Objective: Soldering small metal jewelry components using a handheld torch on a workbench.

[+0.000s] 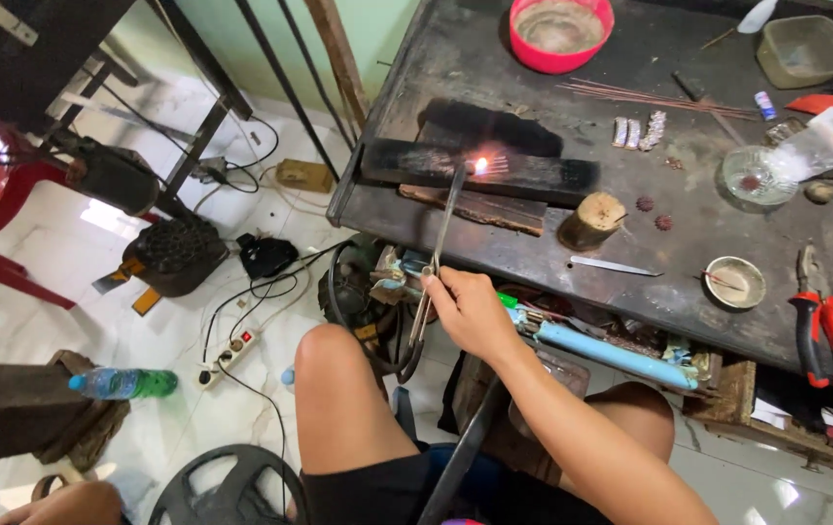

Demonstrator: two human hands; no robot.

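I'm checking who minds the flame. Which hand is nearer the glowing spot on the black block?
Right. The right hand holds long tweezers reaching up to the glowing spot on the black block. The left hand is not in view.

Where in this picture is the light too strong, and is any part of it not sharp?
In the head view, the flame at the torch tip is blown out to white-pink on the dark bench; the pale floor glares at left; the right hand holding the torch is sharp; the frame edges bend slightly from the wide lens.
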